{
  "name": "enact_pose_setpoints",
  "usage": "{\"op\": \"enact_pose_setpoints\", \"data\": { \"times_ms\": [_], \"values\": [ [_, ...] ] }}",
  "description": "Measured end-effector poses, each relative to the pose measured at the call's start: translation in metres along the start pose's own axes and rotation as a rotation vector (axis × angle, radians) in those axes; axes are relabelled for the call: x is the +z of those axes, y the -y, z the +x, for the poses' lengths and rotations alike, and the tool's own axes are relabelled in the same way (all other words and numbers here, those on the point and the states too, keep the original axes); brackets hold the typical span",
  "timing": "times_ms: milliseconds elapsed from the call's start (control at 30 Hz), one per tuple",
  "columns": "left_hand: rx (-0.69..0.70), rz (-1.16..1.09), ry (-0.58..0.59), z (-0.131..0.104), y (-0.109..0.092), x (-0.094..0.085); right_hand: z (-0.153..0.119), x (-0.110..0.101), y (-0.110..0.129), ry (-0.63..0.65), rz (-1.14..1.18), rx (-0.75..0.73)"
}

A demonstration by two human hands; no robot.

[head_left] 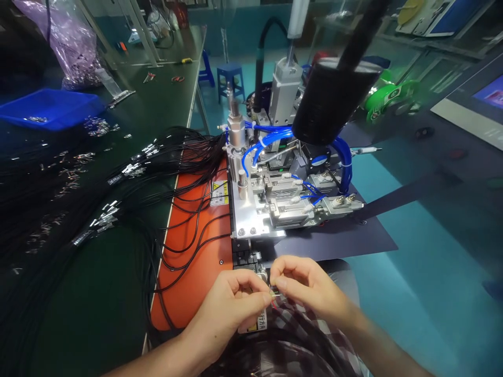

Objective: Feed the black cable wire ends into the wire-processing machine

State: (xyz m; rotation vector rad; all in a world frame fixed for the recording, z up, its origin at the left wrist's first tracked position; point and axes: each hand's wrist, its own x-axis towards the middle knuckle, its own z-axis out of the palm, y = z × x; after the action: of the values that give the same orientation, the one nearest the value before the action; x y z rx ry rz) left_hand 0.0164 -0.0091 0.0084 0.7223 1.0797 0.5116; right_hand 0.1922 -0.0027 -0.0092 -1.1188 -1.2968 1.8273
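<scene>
My left hand pinches thumb and forefinger together on the thin stripped end of a cable, where fine light wires and a bit of red show. Close beside it, my right hand is also closed in a pinch at the same wire ends; its exact hold is too small to make out. Black cables lie across my lap below the hands. Just beyond my fingers stands a metal machine with blue air tubes. More black cables run from it over an orange panel.
Bundles of black cables with shiny metal ends cover the dark green table at left. A blue tray and a pink plastic bag stand behind. A black cylinder hangs over the machine; a green reel is at right.
</scene>
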Motion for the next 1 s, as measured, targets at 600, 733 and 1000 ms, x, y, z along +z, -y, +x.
{"op": "enact_pose_setpoints", "data": {
  "times_ms": [600,733,1000],
  "values": [
    [0.170,0.060,-0.137,-0.001,0.001,0.002,-0.014,0.032,-0.009,-0.365,-0.277,-0.134],
    [0.310,0.085,-0.187,-0.003,-0.003,0.003,-0.014,0.031,-0.013,-0.316,-0.019,0.066],
    [0.107,0.052,-0.114,0.004,0.000,0.001,-0.016,0.030,-0.006,-0.379,-0.080,0.015]
  ]
}}
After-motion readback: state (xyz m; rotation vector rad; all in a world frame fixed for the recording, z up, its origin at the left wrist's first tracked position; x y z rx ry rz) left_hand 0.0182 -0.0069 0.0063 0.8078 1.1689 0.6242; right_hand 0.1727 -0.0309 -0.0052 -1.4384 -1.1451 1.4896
